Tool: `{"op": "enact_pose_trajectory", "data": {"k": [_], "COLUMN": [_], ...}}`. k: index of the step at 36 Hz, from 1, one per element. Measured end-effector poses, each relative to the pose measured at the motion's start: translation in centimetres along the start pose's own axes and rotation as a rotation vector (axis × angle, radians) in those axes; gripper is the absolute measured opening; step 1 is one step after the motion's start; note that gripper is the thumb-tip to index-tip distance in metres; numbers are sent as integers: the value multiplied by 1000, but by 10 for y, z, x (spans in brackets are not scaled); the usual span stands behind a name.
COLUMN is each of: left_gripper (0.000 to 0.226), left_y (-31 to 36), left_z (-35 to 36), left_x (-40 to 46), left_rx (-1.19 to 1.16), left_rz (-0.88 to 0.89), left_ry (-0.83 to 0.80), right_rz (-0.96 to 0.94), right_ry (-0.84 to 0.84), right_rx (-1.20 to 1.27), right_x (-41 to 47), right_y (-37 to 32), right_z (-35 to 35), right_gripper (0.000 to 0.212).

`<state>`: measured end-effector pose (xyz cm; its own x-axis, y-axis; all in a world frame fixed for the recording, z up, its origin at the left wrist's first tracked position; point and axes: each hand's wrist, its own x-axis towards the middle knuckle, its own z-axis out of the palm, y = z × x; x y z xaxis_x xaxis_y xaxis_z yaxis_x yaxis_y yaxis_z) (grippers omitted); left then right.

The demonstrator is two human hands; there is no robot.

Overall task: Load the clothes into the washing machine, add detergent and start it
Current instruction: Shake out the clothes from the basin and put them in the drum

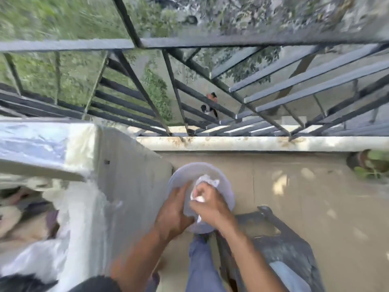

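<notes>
From the head camera, blurred by motion, the left hand (pixel 175 209) curls around the side of a pale round container (pixel 219 182) held above the tan balcony floor (pixel 294 197), while the right hand (pixel 207 204) closes its fingers on a crumpled white packet (pixel 207 180) at the container's mouth. The washing machine (pixel 84 197) stands just left of the hands with clothes (pixel 23 218) lying in its open top. A dark stool (pixel 280 245) sits below the right forearm, and a metal railing (pixel 189 45) runs beyond the ledge.
</notes>
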<state>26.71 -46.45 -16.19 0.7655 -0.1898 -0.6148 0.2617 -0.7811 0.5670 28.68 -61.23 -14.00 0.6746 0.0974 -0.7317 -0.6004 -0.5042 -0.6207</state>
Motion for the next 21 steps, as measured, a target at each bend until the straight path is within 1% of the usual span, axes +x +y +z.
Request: {"op": "enact_pose_trajectory", "data": {"k": [2,3,4,6,8,10,12,16,19,21], "left_gripper": [76,68,65,59,47,33,25,30,22,21], "left_y": [23,37,46,60,65,69,71,88,97,106], "left_z": [-15,-25,-34,-50,-63,-79,-95,-128,-144,-154], "left_x": [-15,-23,-31,-46,-55,-62,-70,-98,-117,-133], "left_rx": [-1,4,5,9,20,17,20,-12,-59,-65], "left_rz": [133,149,127,104,101,144,178,246,323,388], "left_ry": [15,-4,-23,-12,40,105,177,317,397,418], "right_rz": [-113,-160,-199,-282,-356,-392,-413,-411,-399,-417], "right_ry": [-57,-82,-103,-97,-65,-37,20,238,347,417], "right_rx": [-171,-221,-260,-320,-373,-399,-446,-663,-704,-706], "right_x": [-30,-42,-56,-79,-100,-118,-134,-156,-169,-180], "right_y": [-24,-34,-44,-65,-83,-99,-110,-121,-123,-126], "right_z": [-24,-34,-44,-61,-77,-89,-99,-107,-108,-107], "right_gripper": [21,22,23,26,28,29,29,36,41,35]}}
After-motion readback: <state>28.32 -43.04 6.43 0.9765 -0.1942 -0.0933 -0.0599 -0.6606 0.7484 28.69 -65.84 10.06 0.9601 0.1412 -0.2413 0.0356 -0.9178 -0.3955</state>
